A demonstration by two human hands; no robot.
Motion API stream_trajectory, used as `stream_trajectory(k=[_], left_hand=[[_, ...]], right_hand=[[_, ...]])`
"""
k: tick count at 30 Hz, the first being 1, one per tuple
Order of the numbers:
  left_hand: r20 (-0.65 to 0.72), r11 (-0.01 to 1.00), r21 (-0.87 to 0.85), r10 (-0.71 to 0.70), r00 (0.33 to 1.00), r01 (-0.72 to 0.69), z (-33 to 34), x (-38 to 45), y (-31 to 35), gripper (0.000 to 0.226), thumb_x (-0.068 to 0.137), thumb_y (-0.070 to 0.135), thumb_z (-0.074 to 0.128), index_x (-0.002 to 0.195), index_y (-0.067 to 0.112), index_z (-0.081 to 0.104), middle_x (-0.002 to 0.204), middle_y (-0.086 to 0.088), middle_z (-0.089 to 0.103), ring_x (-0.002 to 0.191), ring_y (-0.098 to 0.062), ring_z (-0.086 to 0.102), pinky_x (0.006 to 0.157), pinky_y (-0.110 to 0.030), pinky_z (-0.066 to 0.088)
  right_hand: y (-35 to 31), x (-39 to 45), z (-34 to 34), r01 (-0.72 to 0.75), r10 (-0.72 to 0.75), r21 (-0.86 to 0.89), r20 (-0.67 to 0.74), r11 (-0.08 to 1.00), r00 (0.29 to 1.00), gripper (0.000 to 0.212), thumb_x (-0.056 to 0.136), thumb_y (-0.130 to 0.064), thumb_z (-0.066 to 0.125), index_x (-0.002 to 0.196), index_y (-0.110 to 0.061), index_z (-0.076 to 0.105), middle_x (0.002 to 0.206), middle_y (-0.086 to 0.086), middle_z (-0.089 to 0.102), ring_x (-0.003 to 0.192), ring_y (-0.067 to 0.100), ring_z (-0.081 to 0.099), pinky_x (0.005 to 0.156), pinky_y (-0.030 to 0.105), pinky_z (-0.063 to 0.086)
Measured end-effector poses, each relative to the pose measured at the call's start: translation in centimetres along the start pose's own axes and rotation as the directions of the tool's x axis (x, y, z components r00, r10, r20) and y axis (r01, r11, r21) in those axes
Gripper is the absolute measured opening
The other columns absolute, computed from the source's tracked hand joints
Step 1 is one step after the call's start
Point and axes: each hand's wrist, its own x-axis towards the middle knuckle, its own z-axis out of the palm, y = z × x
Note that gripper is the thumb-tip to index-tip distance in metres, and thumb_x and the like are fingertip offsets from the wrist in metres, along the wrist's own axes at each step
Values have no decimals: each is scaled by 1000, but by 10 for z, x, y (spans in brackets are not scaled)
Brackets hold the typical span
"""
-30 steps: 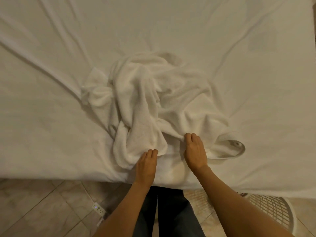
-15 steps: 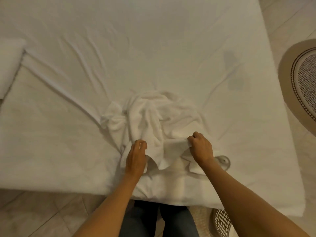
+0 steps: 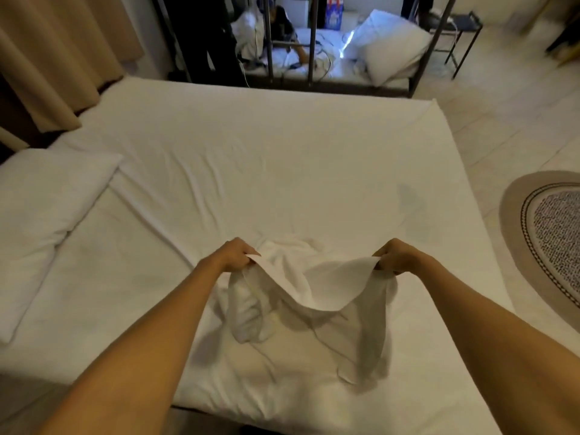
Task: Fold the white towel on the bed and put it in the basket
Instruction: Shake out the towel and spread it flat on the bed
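The bed [image 3: 282, 158] is wide and its sheet white like the towel [image 3: 317, 296], so a trailing edge may be hard to tell from the sheet when the corners are matched up; that is the likeliest way for the fold to go crooked. The towel hangs over the near middle of the bed, its top edge sagging between the hands while its lower part is bunched and twisted on the sheet; if it is laid down like this, the twist on the left would probably be folded in. The left hand [image 3: 237, 255] pinches one top corner with curled fingers, and the right hand [image 3: 394, 255] pinches the other the same way. Both grips look small, so a sharp shake could pull a corner free. A pillow [image 3: 44, 221] lies at the left, well apart from the towel. A rug [image 3: 514, 233] lies on the floor to the right. A second bed with a metal frame [image 3: 314, 39] stands far off. The basket is out of sight, so the way to it cannot be judged.
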Motion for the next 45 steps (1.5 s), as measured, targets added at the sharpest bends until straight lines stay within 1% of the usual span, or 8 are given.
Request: stream_trajectory(k=[4, 9, 17, 22, 26, 30, 39, 45], left_hand=[[-7, 1000, 12, -23, 1000, 23, -39, -4, 3, 19, 87, 5, 54, 90, 2, 74, 95, -17, 71, 81, -20, 59, 71, -28, 46], [-62, 995, 98, -24, 998, 30, -58, -10, 0, 49, 91, 34, 59, 52, 15, 36, 56, -2, 37, 53, -16, 32, 53, -27, 25], [-61, 928, 320, -180, 982, 190, -82, -21, -15, 42, 74, 14, 77, 48, 15, 44, 56, 0, 42, 56, -17, 39, 49, -24, 29], [-103, 974, 163, -145, 984, 160, -126, -24, -33, 32, 79, 22, 75, 58, 11, 53, 63, -4, 43, 59, -17, 36, 54, -26, 25], [-64, 990, -89, -117, 991, 111, -152, -29, -48, 29, 87, 18, 67, 62, 11, 55, 67, -6, 45, 61, -17, 42, 56, -22, 37], [-108, 982, -159, -116, 987, 98, -164, -18, -43, 27, 94, 16, 56, 69, 8, 48, 75, -11, 53, 63, -25, 57, 51, -26, 53], [-294, 992, -78, -114, 949, 95, -227, 17, -12, 31, 89, 10, 40, 58, 9, 47, 54, -13, 58, 51, -29, 65, 53, -26, 52], [-255, 975, -201, -141, 957, 91, -272, 50, 26, 22, 88, 5, 43, 79, 3, 63, 77, -20, 67, 70, -39, 71, 59, -37, 62]], right_hand=[[1, -11, -38, 16, -7, 167, -50, 986, 999, 26, 81, -5, 50, 94, 1, 72, 89, 15, 66, 81, 27, 63, 83, 39, 56], [9, -11, -56, 41, -3, 354, -109, 934, 994, 34, 90, -31, 57, 106, -1, 63, 105, 15, 62, 97, 31, 61, 86, 41, 52], [13, -16, -76, -23, 4, -89, -202, 996, 979, 13, 72, -6, 69, 83, 1, 70, 79, 15, 62, 76, 21, 53, 60, 25, 42], [-4, -17, -78, -45, 42, 1, -343, 999, 939, 27, 80, -16, 66, 64, 5, 60, 64, 7, 48, 67, 22, 44, 52, 27, 31], [-2, -13, -82, -10, 112, 310, -313, 951, 943, 36, 79, -24, 73, 106, -1, 67, 100, 12, 60, 92, 28, 55, 75, 33, 44], [-20, -13, -77, 61, 138, 550, -314, 833, 939, 27, 84, -19, 67, 98, 3, 64, 97, 18, 62, 84, 31, 62, 71, 39, 55], [-85, -7, -124, -47, 149, 255, -401, 966, 904, 33, 91, -28, 58, 89, 4, 63, 90, 22, 63, 62, 30, 64, 33, 25, 50], [-119, 13, -173, -172, 253, 295, -263, 940, 931, 30, 92, -13, 47, 105, 11, 59, 95, 29, 68, 65, 39, 71, 60, 46, 60]])
